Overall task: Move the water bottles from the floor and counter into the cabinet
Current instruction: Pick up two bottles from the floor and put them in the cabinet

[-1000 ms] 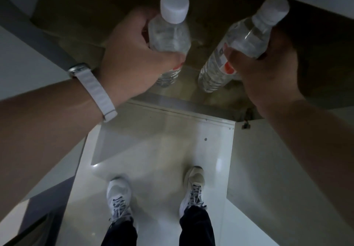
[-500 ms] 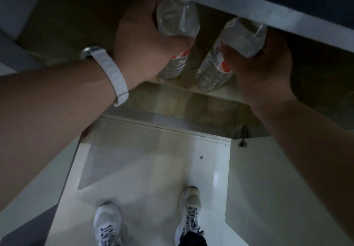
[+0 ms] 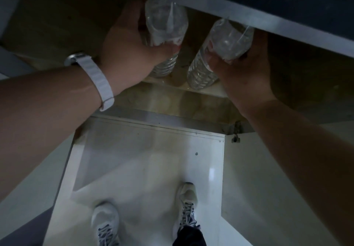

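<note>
Two clear plastic water bottles with red-and-white labels are inside the open lower cabinet [image 3: 201, 109]. My left hand [image 3: 130, 48], with a white watch band on its wrist, grips the left water bottle [image 3: 165, 25]. My right hand [image 3: 243, 67] grips the right water bottle [image 3: 226, 44], which leans to the right. Both bottle bases are at or just above the brown shelf [image 3: 210, 90]; I cannot tell whether they touch it. The counter's front edge [image 3: 249, 15] hides both caps.
An open white cabinet door [image 3: 268, 178] stands at the right with its hinge [image 3: 236, 137] near my right forearm. Another white door panel [image 3: 38, 188] is at the left. My two white sneakers [image 3: 186, 201] stand on the glossy white floor [image 3: 143, 169].
Both hands have carried the bottles deeper under the counter edge and down toward the shelf. The caps, visible a second ago, are now hidden.
</note>
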